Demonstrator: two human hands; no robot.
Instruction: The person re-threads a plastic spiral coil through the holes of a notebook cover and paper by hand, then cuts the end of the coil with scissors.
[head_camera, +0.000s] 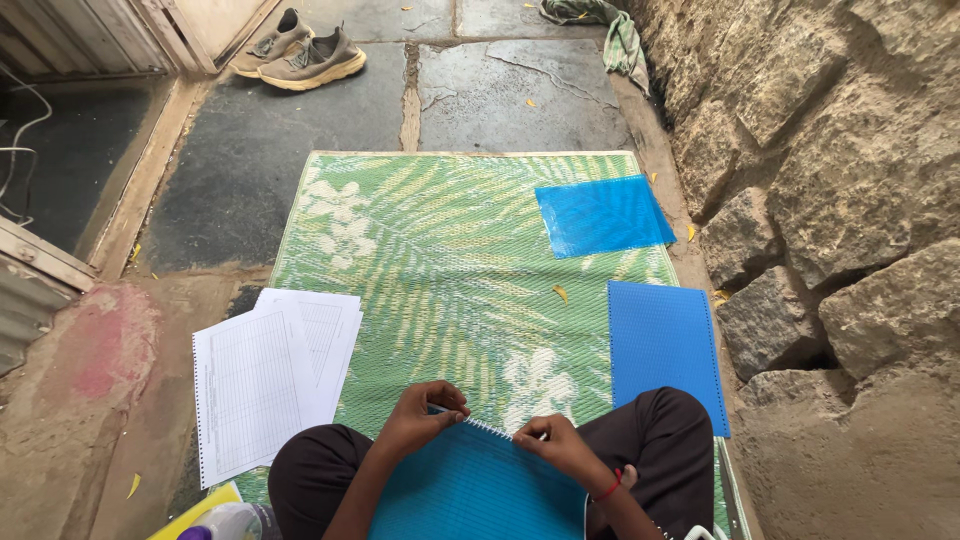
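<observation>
A person sits cross-legged on a green leaf-patterned mat laid over a stone floor, a blue plastic cover sheet resting across the lap. The left hand pinches the upper edge of that sheet, fingers closed on one end of a white spiral binding that runs along it; the right hand, a red band at its wrist, grips the same edge at the coil's other end, though whether its fingertips hold the wire itself or only the sheet is hard to make out from above. To the person's left, a stack of white ruled pages with punched edges lies partly on the mat and partly on the floor. A dark blue cover sits on the mat to the right, with a lighter translucent blue sheet beyond it, near a rough stone wall. A pair of tan shoes stands by the doorway.
</observation>
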